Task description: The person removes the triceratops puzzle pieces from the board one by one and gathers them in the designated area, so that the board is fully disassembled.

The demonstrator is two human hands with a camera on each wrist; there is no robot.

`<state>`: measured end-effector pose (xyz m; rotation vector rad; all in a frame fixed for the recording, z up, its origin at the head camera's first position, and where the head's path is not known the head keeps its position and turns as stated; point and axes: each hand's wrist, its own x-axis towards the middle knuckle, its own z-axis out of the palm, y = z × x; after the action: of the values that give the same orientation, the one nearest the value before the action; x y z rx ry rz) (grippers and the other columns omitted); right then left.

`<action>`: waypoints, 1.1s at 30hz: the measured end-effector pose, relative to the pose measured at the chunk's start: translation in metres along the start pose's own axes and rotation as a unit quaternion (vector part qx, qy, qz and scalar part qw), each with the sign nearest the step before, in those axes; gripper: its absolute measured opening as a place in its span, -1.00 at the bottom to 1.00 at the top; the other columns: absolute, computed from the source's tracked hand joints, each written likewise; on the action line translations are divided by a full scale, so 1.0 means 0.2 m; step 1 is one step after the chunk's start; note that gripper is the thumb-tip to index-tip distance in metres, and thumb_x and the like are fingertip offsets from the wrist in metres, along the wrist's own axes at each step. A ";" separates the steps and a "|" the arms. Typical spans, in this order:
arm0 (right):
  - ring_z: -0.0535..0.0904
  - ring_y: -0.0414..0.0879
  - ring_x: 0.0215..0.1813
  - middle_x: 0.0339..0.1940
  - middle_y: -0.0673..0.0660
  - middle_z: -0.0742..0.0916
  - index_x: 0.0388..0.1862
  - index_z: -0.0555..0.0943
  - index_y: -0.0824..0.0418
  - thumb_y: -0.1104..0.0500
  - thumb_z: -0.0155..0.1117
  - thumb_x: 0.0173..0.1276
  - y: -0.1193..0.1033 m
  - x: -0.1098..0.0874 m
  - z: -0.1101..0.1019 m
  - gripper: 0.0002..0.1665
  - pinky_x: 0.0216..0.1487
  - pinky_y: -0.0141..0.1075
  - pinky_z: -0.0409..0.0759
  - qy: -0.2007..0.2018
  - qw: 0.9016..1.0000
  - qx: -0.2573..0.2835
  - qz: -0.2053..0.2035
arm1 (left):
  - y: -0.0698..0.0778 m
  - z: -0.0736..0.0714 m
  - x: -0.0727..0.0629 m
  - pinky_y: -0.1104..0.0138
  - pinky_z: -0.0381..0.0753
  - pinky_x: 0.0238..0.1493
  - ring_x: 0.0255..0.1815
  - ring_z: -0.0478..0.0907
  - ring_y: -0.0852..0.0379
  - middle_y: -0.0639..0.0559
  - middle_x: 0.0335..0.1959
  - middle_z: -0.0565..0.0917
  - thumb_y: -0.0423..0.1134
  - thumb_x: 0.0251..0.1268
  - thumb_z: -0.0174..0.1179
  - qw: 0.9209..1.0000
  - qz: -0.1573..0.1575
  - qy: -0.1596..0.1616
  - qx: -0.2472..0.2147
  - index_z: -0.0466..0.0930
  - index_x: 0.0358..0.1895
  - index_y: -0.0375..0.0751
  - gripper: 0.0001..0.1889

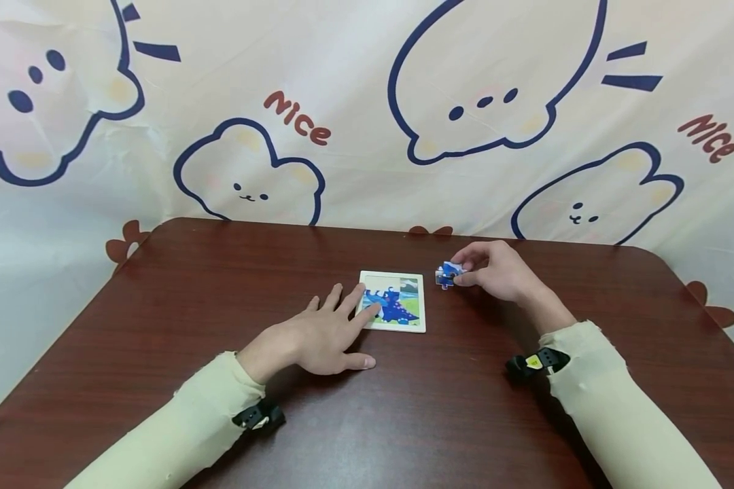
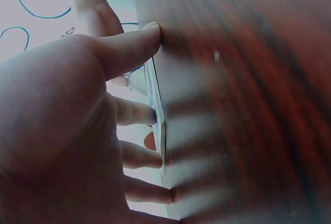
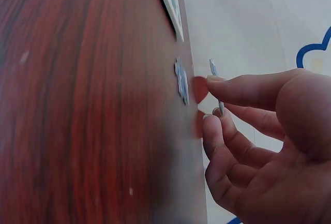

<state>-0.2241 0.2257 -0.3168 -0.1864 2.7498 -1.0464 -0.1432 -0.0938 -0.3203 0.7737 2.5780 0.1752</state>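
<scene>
A small square jigsaw puzzle in a white frame lies on the table, showing a blue dinosaur; part of its upper area is plain pale backing. My left hand is spread flat, index and middle fingertips on the puzzle's left side, other fingertips down on the table. Just right of the frame, my right hand pinches a jigsaw piece between thumb and fingers, raised above the tabletop. Below it a second jigsaw piece lies on the table, and the two overlap in the head view.
The dark brown wooden table runs back to a pale curtain printed with cartoon outlines. Each wrist wears a black strap with a small device, such as the right wrist camera.
</scene>
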 end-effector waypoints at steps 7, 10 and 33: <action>0.52 0.08 -0.02 -0.08 0.18 0.69 0.15 0.73 0.14 0.17 0.47 0.42 0.06 -0.01 -0.03 -0.66 -0.09 -0.19 0.50 0.002 1.000 -0.025 0.004 | -0.01 0.01 0.00 -0.37 -0.02 0.67 0.79 -0.28 -0.42 -0.18 0.81 -0.25 0.32 0.54 0.12 1.000 0.000 0.001 -0.001 -0.07 0.77 0.07 -0.07; 0.52 0.08 -0.03 -0.09 0.19 0.69 0.14 0.73 0.15 0.18 0.48 0.42 0.08 -0.01 -0.04 -0.66 -0.09 -0.18 0.48 -0.001 0.999 -0.032 0.004 | -0.01 0.01 0.01 -0.37 -0.04 0.67 0.79 -0.29 -0.42 -0.17 0.82 -0.26 0.31 0.54 0.12 1.000 -0.001 0.000 0.002 -0.07 0.77 0.07 -0.07; 0.51 0.10 0.00 -0.14 0.20 0.70 0.14 0.74 0.21 0.21 0.45 0.41 0.12 -0.01 -0.06 -0.66 -0.03 -0.13 0.46 -0.024 0.999 -0.031 0.027 | -0.01 0.01 0.01 -0.35 -0.04 0.68 0.79 -0.29 -0.41 -0.16 0.82 -0.27 0.32 0.55 0.11 1.000 0.000 0.000 0.003 -0.08 0.78 0.10 -0.08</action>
<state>-0.2251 0.2517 -0.3247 -0.1428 2.7303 -0.9328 -0.1452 -0.0946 -0.3236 0.7748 2.5803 0.1688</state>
